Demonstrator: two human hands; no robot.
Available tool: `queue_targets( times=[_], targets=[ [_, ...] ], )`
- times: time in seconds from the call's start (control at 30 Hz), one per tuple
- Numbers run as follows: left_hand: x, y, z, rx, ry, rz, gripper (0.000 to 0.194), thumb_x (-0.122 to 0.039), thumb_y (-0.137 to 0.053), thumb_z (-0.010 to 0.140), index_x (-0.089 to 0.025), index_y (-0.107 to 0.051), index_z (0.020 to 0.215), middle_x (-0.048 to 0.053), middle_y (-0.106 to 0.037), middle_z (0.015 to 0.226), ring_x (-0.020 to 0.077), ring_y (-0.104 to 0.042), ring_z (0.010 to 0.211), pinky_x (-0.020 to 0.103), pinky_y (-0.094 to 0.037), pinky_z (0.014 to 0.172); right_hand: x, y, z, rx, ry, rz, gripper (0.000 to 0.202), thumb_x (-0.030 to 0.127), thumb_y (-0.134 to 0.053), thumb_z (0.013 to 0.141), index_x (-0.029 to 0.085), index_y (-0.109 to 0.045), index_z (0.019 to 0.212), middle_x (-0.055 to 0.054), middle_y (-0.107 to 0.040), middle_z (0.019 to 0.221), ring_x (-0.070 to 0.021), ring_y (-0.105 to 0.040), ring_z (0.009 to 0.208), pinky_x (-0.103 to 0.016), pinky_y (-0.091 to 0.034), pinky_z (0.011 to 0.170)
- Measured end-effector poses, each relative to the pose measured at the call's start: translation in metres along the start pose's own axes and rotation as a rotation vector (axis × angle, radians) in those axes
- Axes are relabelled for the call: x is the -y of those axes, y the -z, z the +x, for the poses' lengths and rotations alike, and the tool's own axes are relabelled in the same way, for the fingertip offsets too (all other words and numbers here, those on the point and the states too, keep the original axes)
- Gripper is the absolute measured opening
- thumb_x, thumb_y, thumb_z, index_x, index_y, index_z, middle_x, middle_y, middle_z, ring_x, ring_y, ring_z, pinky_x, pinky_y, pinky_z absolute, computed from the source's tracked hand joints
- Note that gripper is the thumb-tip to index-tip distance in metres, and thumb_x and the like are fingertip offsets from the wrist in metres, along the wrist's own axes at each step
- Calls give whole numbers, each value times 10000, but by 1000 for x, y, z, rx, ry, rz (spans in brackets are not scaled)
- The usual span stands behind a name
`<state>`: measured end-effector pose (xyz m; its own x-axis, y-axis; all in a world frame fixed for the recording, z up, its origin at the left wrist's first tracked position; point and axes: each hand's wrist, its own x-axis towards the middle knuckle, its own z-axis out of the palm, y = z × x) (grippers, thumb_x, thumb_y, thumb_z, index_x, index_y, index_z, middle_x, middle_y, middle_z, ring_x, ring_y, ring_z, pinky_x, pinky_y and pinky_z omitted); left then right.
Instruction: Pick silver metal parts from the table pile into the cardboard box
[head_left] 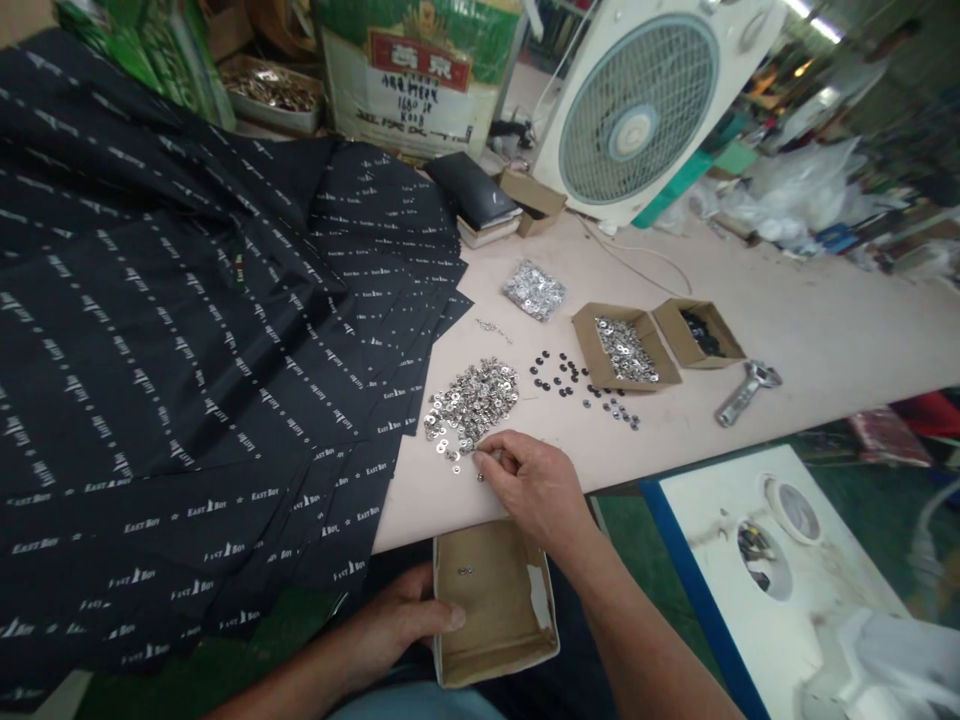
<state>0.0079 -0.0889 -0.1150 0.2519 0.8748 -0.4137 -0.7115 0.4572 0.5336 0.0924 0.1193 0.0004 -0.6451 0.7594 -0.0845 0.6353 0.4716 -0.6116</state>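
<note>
My left hand [427, 612] grips the left wall of an open cardboard box [499, 610] just below the table's front edge, thumb inside it. A couple of small metal pieces [466, 571] lie on the box's bottom. Above the box, my right hand [529, 475] is at the lower right edge of a pile of silvery metal snap pieces [480, 395] on the table [540, 420]. Its thumb and index finger are pinched together at the pile; what is between them is too small to make out.
Dark printed fabric [225, 300] covers the left side. Right of the pile are black pieces [559, 380], a box of metal pieces [626, 350], a box of black pieces [701, 335] and a metal tool [748, 393]. A fan [637, 120] stands behind.
</note>
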Motion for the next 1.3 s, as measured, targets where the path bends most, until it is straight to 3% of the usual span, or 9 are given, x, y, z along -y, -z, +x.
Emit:
queue_targets(
  times=[0.13,0.37,0.47,0.63,0.8,0.93,1.1,1.2,1.3],
  targets=[
    [-3,-2,-1,0,-3,-4,533,-292,-770,788,-177,-730,1308,118,-781,1282,343,-711,1155,471,-497,1066,1,7,-2,-33,-108,256,150,345,-700,884,225,-708,793,55,-500,589,-136,-461,570,-276,-343,578],
    [-3,-2,1,-9,2,-5,563,-316,-788,765,-169,-727,1305,127,-782,1274,363,-707,1162,502,-489,1073,2,13,4,-2,-418,1249,235,378,-771,716,216,-630,811,-36,-691,902,-152,-571,688,-244,-431,538],
    [-2,-2,2,-20,13,-6,564,-314,-790,760,-169,-727,1301,132,-778,1281,365,-708,1159,503,-494,1065,2,12,4,13,-380,1048,191,375,-730,763,214,-668,844,3,-637,776,-130,-489,588,-241,-355,494],
    [2,1,1,-8,3,-21,539,-282,-762,787,-183,-720,1315,119,-780,1275,352,-704,1168,486,-496,1059,6,2,2,-17,-91,203,91,310,-718,853,230,-761,857,49,-515,605,-147,-490,599,-285,-363,605],
    [5,3,1,-33,19,20,551,-301,-767,774,-178,-723,1309,120,-799,1213,358,-717,1121,477,-514,1004,7,-7,2,-51,-2,9,85,251,-688,871,250,-765,836,44,-555,618,-153,-522,611,-295,-364,626],
    [2,2,0,-19,19,1,556,-316,-777,766,-174,-724,1301,121,-797,1214,357,-714,1126,483,-508,1025,6,-1,-2,-30,-68,191,92,285,-690,858,235,-736,796,57,-495,578,-143,-468,571,-281,-353,586],
    [-1,-1,0,-13,4,5,562,-305,-778,768,-171,-717,1310,120,-794,1226,356,-711,1130,491,-501,1044,4,11,-6,9,-340,924,157,346,-733,800,216,-652,770,43,-564,681,-101,-345,523,-238,-243,471],
    [-3,-3,0,-10,12,12,561,-324,-784,754,-163,-730,1288,125,-801,1199,360,-716,1118,484,-508,1026,3,12,-6,39,-408,1270,152,297,-750,727,212,-633,774,-3,-660,838,-104,-433,579,-219,-302,479],
    [-3,-3,0,-19,23,16,572,-339,-788,742,-167,-733,1284,120,-804,1189,358,-720,1107,477,-507,1019,4,9,-5,59,-403,1302,168,302,-735,709,219,-660,834,-14,-668,844,-126,-478,605,-232,-347,493]
  ],
)
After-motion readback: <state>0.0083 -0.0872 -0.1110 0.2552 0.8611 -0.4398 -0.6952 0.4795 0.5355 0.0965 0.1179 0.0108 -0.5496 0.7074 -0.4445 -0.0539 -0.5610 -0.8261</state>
